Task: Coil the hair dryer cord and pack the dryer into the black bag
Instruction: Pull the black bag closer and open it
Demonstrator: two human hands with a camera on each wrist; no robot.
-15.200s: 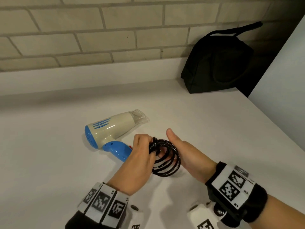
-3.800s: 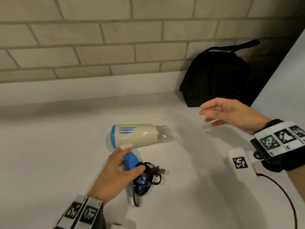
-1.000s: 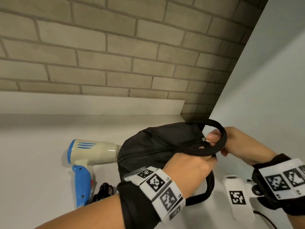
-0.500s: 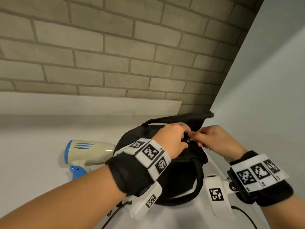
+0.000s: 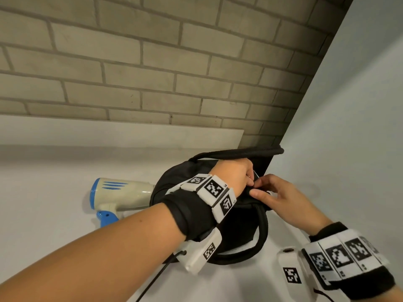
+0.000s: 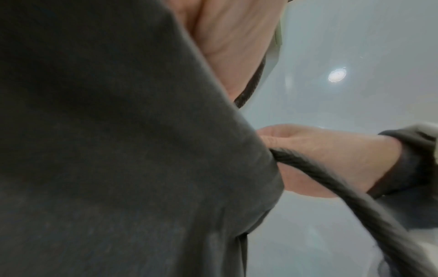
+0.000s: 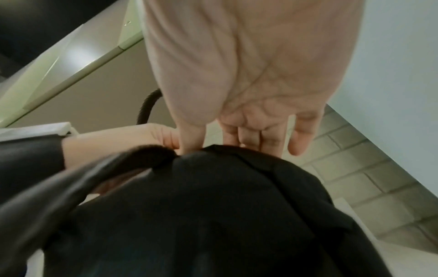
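My left hand [image 5: 234, 177] and right hand [image 5: 281, 198] pinch the top of the black bag [image 5: 237, 223] at frame centre, fingers curled. The hair dryer [image 5: 121, 192] lies just left of it (partly hidden).

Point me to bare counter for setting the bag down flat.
Bare counter lies left of the hair dryer, up to the white ledge. Crowded: the black bag against the right wall, both hands at its top.
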